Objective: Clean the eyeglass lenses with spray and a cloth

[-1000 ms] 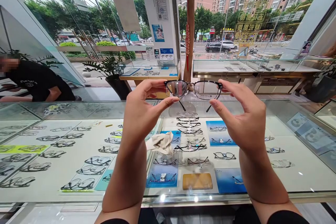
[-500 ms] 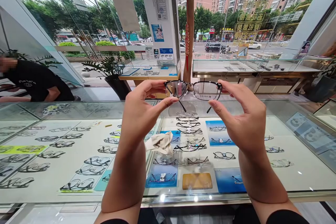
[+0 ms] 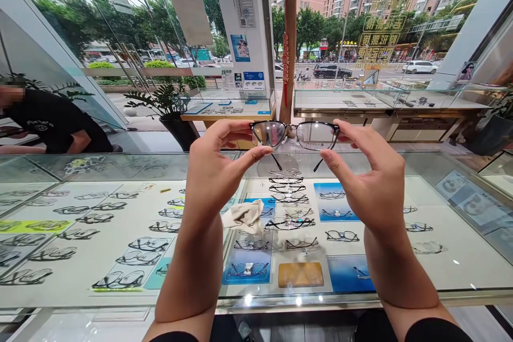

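Note:
I hold a pair of black-rimmed glasses (image 3: 295,135) up at chest height over a glass display counter (image 3: 441,272). My left hand (image 3: 218,171) pinches the left end of the frame between thumb and fingers. On the other end, my right hand (image 3: 371,176) grips the frame the same way. The temples hang folded down behind the lenses. A crumpled beige cloth (image 3: 244,215) lies on the counter glass just right of my left forearm.
Under the glass lie several rows of glasses on white and blue cards (image 3: 288,224). A person in a black shirt (image 3: 52,123) leans at the far left. More glass counters (image 3: 360,99), a potted plant (image 3: 168,107) and a wooden post (image 3: 289,48) stand behind.
The glasses and both hands have shifted very slightly upward; the grip is the same. Cars in the street outside have moved.

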Tool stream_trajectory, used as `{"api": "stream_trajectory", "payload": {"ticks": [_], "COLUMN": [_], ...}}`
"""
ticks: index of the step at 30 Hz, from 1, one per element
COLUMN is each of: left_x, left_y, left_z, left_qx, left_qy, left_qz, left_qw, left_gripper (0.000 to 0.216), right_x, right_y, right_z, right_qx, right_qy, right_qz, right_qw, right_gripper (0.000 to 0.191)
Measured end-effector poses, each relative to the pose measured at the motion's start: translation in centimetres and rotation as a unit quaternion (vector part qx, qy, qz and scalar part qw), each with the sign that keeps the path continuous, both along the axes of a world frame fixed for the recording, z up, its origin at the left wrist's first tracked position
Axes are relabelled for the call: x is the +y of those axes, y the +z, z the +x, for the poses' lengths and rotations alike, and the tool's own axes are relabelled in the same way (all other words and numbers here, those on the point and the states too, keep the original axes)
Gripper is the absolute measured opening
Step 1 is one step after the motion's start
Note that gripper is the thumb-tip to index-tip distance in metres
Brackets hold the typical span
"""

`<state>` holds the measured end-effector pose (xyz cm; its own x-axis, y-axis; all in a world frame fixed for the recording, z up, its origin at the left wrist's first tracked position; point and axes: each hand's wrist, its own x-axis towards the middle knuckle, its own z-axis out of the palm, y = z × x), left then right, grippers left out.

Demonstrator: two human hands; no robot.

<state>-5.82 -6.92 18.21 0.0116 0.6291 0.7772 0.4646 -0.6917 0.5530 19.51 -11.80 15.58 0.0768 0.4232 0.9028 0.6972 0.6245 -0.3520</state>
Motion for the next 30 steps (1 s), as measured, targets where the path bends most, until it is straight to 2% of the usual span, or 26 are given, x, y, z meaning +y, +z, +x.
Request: {"api": "stream_trajectory", "payload": {"ticks": [13, 30], "left_x": [-1.5, -1.7], "left_y": [-0.8, -0.8], "left_z": [1.3, 1.4], "left_qx": [0.009, 0.017], "left_qy": [0.077, 0.081], "left_qz": [0.077, 0.08], "left_qw": [0.994, 0.993], "left_gripper": [0.052, 0.054], "right_x": [0.9, 0.8], "right_y": [-0.3, -0.3], "right_z": [1.3, 1.2], "right_qx": [-0.007, -0.007], "right_qy": [0.039, 0.038], "right_qz": [-0.082, -0.081], "right_qw": [0.996, 0.996], "right_gripper": [0.049, 0.05]}}
